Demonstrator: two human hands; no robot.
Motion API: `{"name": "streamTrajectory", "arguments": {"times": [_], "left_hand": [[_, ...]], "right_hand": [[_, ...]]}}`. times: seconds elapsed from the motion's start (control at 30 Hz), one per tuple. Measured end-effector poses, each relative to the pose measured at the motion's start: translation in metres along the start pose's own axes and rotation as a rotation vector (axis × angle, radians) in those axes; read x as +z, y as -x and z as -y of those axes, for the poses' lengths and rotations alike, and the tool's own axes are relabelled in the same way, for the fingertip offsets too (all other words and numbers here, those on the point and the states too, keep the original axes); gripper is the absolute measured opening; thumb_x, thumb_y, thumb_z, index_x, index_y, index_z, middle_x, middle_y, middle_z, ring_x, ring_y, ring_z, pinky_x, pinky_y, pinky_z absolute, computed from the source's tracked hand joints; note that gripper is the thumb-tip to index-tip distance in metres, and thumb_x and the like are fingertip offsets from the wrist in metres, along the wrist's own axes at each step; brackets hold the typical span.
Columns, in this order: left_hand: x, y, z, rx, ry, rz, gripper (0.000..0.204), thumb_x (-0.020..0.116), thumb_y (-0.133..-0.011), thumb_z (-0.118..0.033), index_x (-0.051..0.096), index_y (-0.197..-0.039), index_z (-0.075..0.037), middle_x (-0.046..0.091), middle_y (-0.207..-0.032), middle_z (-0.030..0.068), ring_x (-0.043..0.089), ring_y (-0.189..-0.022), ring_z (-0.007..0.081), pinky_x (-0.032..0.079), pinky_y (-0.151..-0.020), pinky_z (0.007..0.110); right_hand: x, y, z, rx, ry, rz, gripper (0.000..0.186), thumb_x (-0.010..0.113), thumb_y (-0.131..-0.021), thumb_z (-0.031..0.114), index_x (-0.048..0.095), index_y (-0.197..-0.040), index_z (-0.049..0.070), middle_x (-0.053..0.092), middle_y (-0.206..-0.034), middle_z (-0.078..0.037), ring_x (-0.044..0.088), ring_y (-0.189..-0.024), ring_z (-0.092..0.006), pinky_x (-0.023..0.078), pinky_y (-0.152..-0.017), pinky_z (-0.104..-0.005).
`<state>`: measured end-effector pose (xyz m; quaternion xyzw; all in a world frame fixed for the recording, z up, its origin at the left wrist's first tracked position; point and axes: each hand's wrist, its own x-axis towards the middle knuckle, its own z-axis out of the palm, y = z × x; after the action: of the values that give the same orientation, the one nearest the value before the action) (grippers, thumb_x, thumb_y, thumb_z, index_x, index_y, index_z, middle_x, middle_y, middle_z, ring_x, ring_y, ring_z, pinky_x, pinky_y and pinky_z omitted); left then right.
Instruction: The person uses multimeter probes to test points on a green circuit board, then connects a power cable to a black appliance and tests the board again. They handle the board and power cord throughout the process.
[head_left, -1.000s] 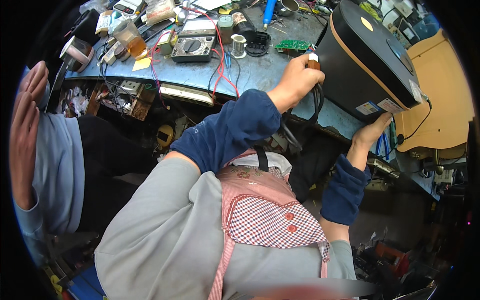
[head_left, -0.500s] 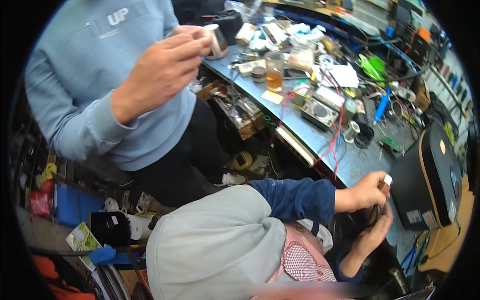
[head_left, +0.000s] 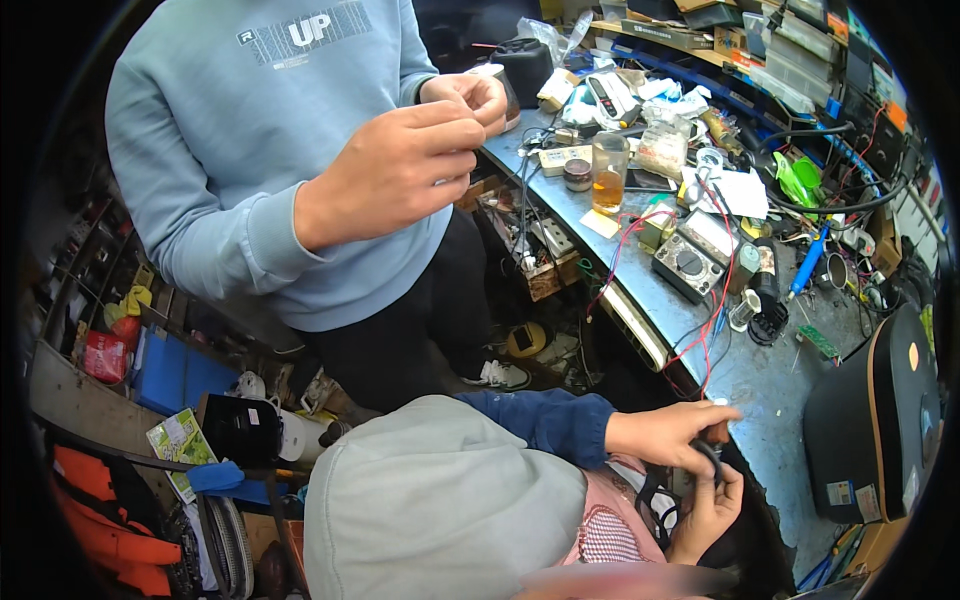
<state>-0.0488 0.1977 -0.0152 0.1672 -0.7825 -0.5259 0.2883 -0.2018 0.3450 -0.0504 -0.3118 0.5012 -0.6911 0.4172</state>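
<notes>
My left hand (head_left: pixel 672 432), in a navy sleeve, is closed on a dark curved piece (head_left: pixel 711 462) beside the bench edge. A brown part and a small white spot show at its fingers; what they belong to is unclear. Just below, the curled fingers of my right hand (head_left: pixel 708 514) meet the lower end of the same dark piece. Both hands lie left of a black rounded case (head_left: pixel 868 415) with a tan edge. Across from me a co-worker in a light blue sweatshirt (head_left: pixel 270 130) holds both hands (head_left: pixel 400 165) together at chest height; whatever they pinch is too small to make out.
On the blue bench (head_left: pixel 765 390) are an analogue multimeter (head_left: pixel 690 262) with red leads, a glass of amber liquid (head_left: pixel 608 180), a blue-handled tool (head_left: pixel 808 262), a green circuit board (head_left: pixel 818 341) and heaped parts. Blue boxes (head_left: pixel 180 372) and an orange cloth (head_left: pixel 105 515) stand at left.
The view has shifted, so bench and co-worker appear farther right and lower. My hands have drawn back leftward, away from the black case, still holding the dark piece. The co-worker's hands stay together.
</notes>
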Motion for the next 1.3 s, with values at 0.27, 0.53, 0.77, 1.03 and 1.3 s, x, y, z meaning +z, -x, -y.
{"name": "streamTrajectory", "arguments": {"times": [0.27,0.53,0.77,1.03,1.3], "left_hand": [[-0.01,0.029,0.02,-0.018,-0.279,-0.154,0.042,0.085,-0.098,-0.033,0.079,-0.13,-0.007,0.076,-0.104,0.0141,0.073,-0.097,0.0352,0.06,-0.082,0.042],[-0.029,0.033,0.004,-0.174,-0.621,-0.157,0.033,0.079,-0.103,-0.037,0.083,-0.117,-0.008,0.073,-0.11,0.0146,0.071,-0.105,0.0357,0.055,-0.092,0.048],[-0.028,0.033,0.07,-0.526,0.367,-0.178,0.03,0.069,-0.114,-0.029,0.078,-0.112,-0.001,0.077,-0.107,0.0058,0.076,-0.089,0.0155,0.059,-0.078,0.032],[-0.04,0.043,0.041,-0.1,0.438,0.064,0.026,0.074,-0.109,-0.015,0.076,-0.131,-0.001,0.067,-0.128,0.0088,0.07,-0.108,0.0172,0.058,-0.094,0.032],[-0.026,0.043,0.019,0.098,0.072,-0.089,0.017,0.077,-0.105,-0.013,0.074,-0.117,-0.002,0.059,-0.136,0.015,0.062,-0.123,0.029,0.051,-0.108,0.04]], "right_hand": [[0.01,0.004,0.003,-0.327,0.823,0.125,0.049,0.066,-0.104,-0.002,0.058,-0.152,-0.009,0.075,-0.128,-0.029,0.078,-0.108,-0.0389,0.061,-0.092,-0.0415],[0.015,0.003,-0.004,-0.409,1.12,0.105,0.045,0.066,-0.105,-0.001,0.061,-0.15,-0.008,0.075,-0.116,-0.03,0.074,-0.099,-0.0494,0.06,-0.084,-0.0486],[-0.027,0.021,-0.032,-0.459,0.905,0.027,0.022,0.061,-0.111,0.001,0.065,-0.13,-0.009,0.076,-0.106,-0.023,0.077,-0.09,-0.0379,0.061,-0.08,-0.0454],[-0.029,0.02,-0.035,-0.026,-0.053,-0.029,0.022,0.049,-0.121,0.014,0.059,-0.132,-0.003,0.07,-0.108,-0.014,0.07,-0.096,-0.0212,0.059,-0.094,-0.0391],[-0.032,0.01,-0.028,0.109,-0.005,0.273,0.029,0.06,-0.117,0.017,0.064,-0.137,-0.004,0.07,-0.101,-0.009,0.065,-0.076,-0.0135,0.054,-0.067,-0.0286]]}}
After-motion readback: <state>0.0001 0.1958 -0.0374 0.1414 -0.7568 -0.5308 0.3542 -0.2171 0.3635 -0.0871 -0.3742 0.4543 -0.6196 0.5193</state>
